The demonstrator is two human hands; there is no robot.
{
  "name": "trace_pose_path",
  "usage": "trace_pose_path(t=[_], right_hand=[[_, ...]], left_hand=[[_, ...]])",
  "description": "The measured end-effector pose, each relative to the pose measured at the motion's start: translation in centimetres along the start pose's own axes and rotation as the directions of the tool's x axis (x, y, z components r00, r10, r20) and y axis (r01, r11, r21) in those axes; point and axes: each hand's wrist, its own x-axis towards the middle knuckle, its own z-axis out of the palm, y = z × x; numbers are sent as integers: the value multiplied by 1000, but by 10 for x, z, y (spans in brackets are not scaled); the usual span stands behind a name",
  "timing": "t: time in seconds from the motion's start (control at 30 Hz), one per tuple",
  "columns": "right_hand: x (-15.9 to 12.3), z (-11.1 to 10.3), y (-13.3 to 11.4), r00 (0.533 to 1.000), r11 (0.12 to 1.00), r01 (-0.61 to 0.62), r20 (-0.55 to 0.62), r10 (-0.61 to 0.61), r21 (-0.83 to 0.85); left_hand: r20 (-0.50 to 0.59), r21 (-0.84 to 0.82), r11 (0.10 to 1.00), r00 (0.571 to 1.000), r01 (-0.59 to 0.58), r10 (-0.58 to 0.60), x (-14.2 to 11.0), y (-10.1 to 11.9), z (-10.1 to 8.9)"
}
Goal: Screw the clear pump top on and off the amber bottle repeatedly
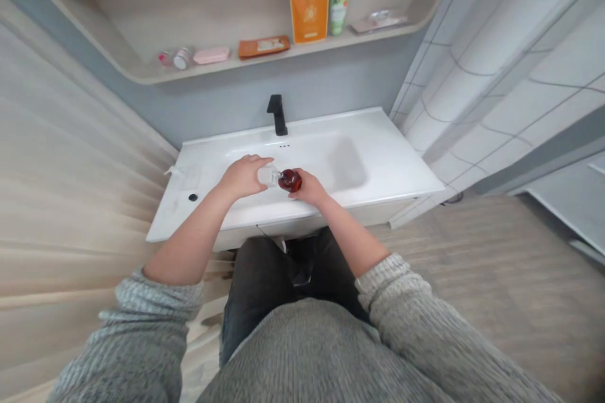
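Over the white washbasin [302, 157] my two hands meet. My right hand [309, 187] is shut around a small dark red glass bottle [290, 181], which lies on its side. My left hand [242, 177] grips a clear, transparent cap or stopper [267, 175] that adjoins the bottle's neck. Whether the clear piece is still attached to the bottle, I cannot tell. Both hands hover above the basin, and neither appears to touch it.
A black faucet [278, 114] rises from the back of the basin. Above it, a wooden wall shelf [265, 53] holds an orange pouch, a green tube and small toiletries. Tiled wall stands to the right, with a wood-toned panel on the left.
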Motion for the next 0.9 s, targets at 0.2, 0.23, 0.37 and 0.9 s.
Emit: trace_pose_path(t=[0.2,0.23,0.37,0.9], right_hand=[[0,0,-2,1000,1000,-6,-2,6,9],[0,0,-2,1000,1000,-7,-2,7,11],[0,0,-1,1000,1000,-7,-2,7,10],[1,1,2,1000,1000,-3,-2,3,2]], left_hand=[[10,12,1000,1000,12,-12,0,3,-3],[11,9,1000,1000,10,-11,0,3,-4],[11,-6,1000,1000,14,-14,-1,2,-4],[4,-18,1000,1000,25,-25,-1,1,-5]])
